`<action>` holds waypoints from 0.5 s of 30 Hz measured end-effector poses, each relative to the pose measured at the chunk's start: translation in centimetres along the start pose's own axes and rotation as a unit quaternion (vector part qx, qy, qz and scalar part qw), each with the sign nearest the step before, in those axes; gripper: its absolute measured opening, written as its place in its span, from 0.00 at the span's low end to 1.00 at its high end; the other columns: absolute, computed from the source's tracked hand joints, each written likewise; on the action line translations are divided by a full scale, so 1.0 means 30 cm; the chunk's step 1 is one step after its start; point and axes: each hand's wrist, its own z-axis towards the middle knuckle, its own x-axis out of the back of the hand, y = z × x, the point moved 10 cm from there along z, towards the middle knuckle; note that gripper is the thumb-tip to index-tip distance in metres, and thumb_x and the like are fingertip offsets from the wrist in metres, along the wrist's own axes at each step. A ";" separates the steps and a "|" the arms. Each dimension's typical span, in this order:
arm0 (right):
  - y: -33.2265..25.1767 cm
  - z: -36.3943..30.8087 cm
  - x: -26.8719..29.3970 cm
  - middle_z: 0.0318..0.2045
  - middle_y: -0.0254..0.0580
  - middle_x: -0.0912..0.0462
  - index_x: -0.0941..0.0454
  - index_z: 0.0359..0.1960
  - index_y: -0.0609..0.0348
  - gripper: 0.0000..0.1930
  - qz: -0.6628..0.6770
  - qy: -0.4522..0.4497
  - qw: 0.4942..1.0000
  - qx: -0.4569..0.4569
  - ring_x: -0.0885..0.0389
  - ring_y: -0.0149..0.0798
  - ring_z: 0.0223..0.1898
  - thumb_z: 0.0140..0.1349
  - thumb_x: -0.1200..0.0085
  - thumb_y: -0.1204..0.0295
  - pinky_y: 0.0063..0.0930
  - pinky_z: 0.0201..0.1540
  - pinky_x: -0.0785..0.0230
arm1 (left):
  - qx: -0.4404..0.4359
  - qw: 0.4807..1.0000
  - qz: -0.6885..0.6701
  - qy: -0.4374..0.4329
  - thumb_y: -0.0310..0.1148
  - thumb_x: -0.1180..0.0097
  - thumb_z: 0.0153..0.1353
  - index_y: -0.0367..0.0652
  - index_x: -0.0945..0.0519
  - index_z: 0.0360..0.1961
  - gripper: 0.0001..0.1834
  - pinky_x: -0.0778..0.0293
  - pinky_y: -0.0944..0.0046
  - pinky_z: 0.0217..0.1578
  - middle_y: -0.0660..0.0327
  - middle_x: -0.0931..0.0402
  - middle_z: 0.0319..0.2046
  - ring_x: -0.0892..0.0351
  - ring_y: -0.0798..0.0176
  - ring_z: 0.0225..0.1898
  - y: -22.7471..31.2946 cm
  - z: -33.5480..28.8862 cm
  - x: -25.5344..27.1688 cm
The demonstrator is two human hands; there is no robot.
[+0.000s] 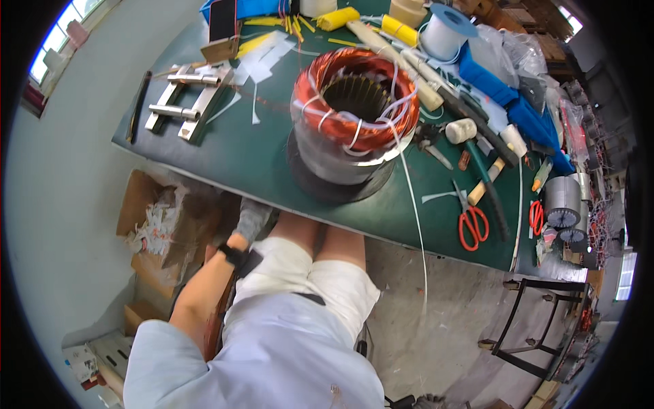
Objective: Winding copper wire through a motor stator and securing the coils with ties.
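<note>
A motor stator [347, 129] stands upright on a dark round base [320, 189] near the table's front edge. Its copper windings [320, 129] are bound with white lacing cord [411, 194], whose loose end hangs past the edge. My left hand [252, 219], in a grey glove, is low beside my thigh, just below the table's edge and touching nothing I can make out. Its fingers are hidden, so whether they are closed does not show. No part of my right hand appears.
Red-handled scissors [471, 226], a white-headed mallet [462, 131] and other tools lie right of the stator. A metal frame [184, 102] sits at the left. Behind stands a white cord spool [446, 37]. A cardboard box of scraps [139, 198] and a wheeled black frame [538, 327] are on the floor.
</note>
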 end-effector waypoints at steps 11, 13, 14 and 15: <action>-1.838 -0.886 -1.421 0.34 0.46 0.26 0.28 0.35 0.57 0.08 0.043 -0.192 0.751 0.631 0.27 0.49 0.36 0.51 0.51 0.78 0.35 0.41 0.34 | -0.303 0.905 -0.041 -0.295 0.32 0.53 0.55 0.45 0.26 0.46 0.16 0.31 0.59 0.43 0.56 0.25 0.39 0.26 0.55 0.40 0.393 -0.144 0.238; -1.957 -0.958 -1.485 0.34 0.47 0.26 0.28 0.37 0.56 0.11 0.091 -0.227 0.729 0.639 0.27 0.51 0.36 0.50 0.50 0.78 0.37 0.40 0.34 | -0.314 0.809 -0.397 -0.301 0.34 0.51 0.56 0.44 0.26 0.46 0.16 0.31 0.59 0.42 0.56 0.23 0.36 0.25 0.53 0.38 0.517 -0.174 0.539; -1.999 -0.999 -1.510 0.34 0.46 0.26 0.28 0.38 0.55 0.12 0.080 -0.207 0.694 0.685 0.27 0.51 0.35 0.50 0.51 0.79 0.38 0.39 0.34 | -0.285 0.812 -0.416 -0.293 0.34 0.52 0.57 0.44 0.26 0.46 0.15 0.31 0.59 0.42 0.55 0.24 0.37 0.26 0.53 0.39 0.515 -0.190 0.601; -2.024 -1.049 -1.530 0.35 0.46 0.26 0.28 0.39 0.54 0.13 0.066 -0.187 0.654 0.730 0.27 0.51 0.35 0.50 0.51 0.79 0.38 0.38 0.33 | -0.256 0.814 -0.437 -0.283 0.33 0.53 0.58 0.44 0.26 0.46 0.15 0.32 0.59 0.43 0.55 0.25 0.39 0.26 0.53 0.40 0.501 -0.204 0.646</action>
